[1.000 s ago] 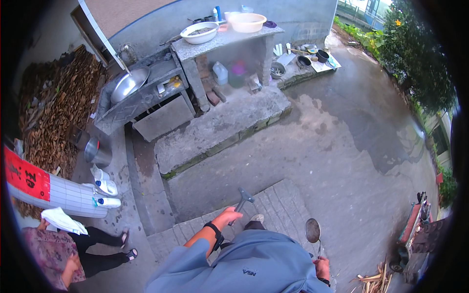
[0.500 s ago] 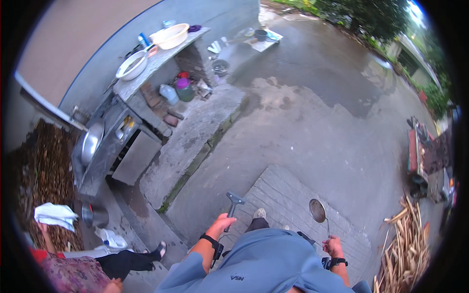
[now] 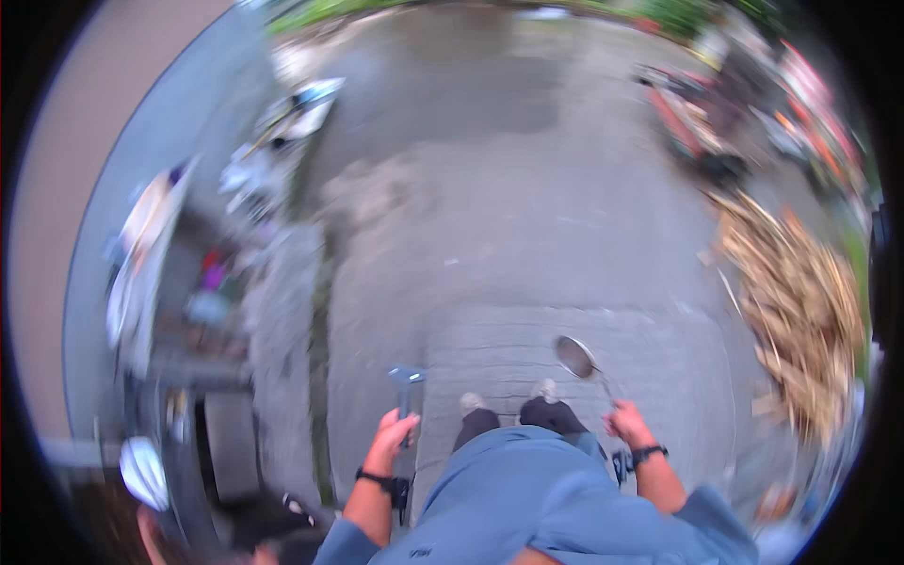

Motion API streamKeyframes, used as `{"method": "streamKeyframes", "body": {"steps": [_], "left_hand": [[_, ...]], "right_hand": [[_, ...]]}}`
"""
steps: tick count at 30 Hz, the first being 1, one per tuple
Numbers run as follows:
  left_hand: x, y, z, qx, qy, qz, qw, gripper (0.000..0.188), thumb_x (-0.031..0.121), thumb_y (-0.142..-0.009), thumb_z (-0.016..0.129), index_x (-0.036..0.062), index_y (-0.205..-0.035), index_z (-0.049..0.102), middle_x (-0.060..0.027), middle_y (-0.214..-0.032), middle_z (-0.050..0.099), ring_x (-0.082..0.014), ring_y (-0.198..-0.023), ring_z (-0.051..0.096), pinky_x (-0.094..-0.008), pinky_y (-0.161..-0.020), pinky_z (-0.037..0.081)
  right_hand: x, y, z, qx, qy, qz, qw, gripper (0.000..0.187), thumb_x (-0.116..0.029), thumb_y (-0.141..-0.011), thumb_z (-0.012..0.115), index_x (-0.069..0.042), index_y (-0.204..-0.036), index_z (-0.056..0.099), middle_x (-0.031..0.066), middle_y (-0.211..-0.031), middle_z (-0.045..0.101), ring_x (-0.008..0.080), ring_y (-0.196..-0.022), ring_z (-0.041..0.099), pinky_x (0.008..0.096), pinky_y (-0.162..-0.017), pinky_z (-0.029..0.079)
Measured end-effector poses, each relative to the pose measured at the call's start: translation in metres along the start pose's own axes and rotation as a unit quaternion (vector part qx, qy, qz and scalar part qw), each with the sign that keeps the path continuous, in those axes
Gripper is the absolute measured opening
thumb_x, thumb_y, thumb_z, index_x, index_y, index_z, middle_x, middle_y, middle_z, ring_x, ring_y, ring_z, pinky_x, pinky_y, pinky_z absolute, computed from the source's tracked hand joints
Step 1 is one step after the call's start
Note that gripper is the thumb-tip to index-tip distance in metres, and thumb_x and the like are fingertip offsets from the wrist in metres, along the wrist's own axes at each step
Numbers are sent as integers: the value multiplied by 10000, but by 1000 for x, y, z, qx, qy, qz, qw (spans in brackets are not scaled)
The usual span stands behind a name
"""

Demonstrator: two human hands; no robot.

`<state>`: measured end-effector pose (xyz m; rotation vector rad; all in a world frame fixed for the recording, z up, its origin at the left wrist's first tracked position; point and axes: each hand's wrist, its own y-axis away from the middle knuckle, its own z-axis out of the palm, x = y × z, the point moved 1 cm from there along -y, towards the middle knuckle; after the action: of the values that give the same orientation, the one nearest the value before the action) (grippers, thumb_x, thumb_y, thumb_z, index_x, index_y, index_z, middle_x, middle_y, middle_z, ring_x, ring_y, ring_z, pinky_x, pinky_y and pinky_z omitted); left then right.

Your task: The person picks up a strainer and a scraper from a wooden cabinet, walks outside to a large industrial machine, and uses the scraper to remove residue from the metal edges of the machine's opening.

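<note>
Blue cloth first, the person's shirt (image 3: 527,490) filling the near edge, and out of it come two bare forearms, each with a black band at the wrist. Left hand (image 3: 391,435) now: closed round the handle of a T-shaped tool (image 3: 406,379), its long axis running almost straight ahead, crosshead foremost and set left to right, handle end back toward the body. Across to the right hand (image 3: 625,424), fingers wrapped on the thin handle of a round skimmer (image 3: 575,358); that one slants forward and leftward, its dark disc leading, held out over the ground. Pale shoes (image 3: 473,404) stand between the two, on a grooved concrete slab (image 3: 584,320). Down at lower left, another person's arm (image 3: 149,535) sits just beside a white cloth (image 3: 143,474); blur hides the grip. Out right, split wood (image 3: 796,311) lies heaped, strips pointing every which way. Left side, a concrete ledge (image 3: 282,306) runs forward beside a table (image 3: 162,282) with a smeared pale basin (image 3: 148,209). Farther off, a reddish cart (image 3: 680,122), and a dark wet patch (image 3: 480,80) on the ground.
</note>
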<state>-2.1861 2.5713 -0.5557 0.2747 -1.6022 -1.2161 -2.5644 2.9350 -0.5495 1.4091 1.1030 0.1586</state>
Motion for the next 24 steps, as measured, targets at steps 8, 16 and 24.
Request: {"method": "streamKeyframes", "body": {"steps": [8, 16, 24], "left_hand": [[130, -17, 145, -143, 0, 143, 979, 211, 64, -739, 655, 44, -893, 512, -62, -635, 527, -172, -523, 535, -315, -476, 476], [227, -37, 405, -367, -25, 182, 912, 224, 82, -742, 650, 28, -933, 546, -153, -1104, 560, -225, -906, 586, -409, -811, 531], [270, -114, 559, -424, -96, 162, 886, 225, 110, -780, 624, 57, -975, 525, -109, -1215, 485, -219, -991, 547, -452, -845, 524]], "right_hand": [[-116, 38, -12, -75, -53, -176, 980, 338, -99, -870, 547, -10, -1194, 507, 43, -729, 562, 109, -552, 522, 251, -457, 432], [-207, 6, -66, -27, 49, -415, 908, 478, -59, -817, 478, -20, -1290, 423, 151, -829, 595, 254, -673, 579, 372, -604, 472], [-264, -44, -120, 72, 72, -382, 919, 577, -13, -776, 472, 118, -1312, 301, 268, -852, 569, 403, -777, 585, 452, -666, 464]]}}
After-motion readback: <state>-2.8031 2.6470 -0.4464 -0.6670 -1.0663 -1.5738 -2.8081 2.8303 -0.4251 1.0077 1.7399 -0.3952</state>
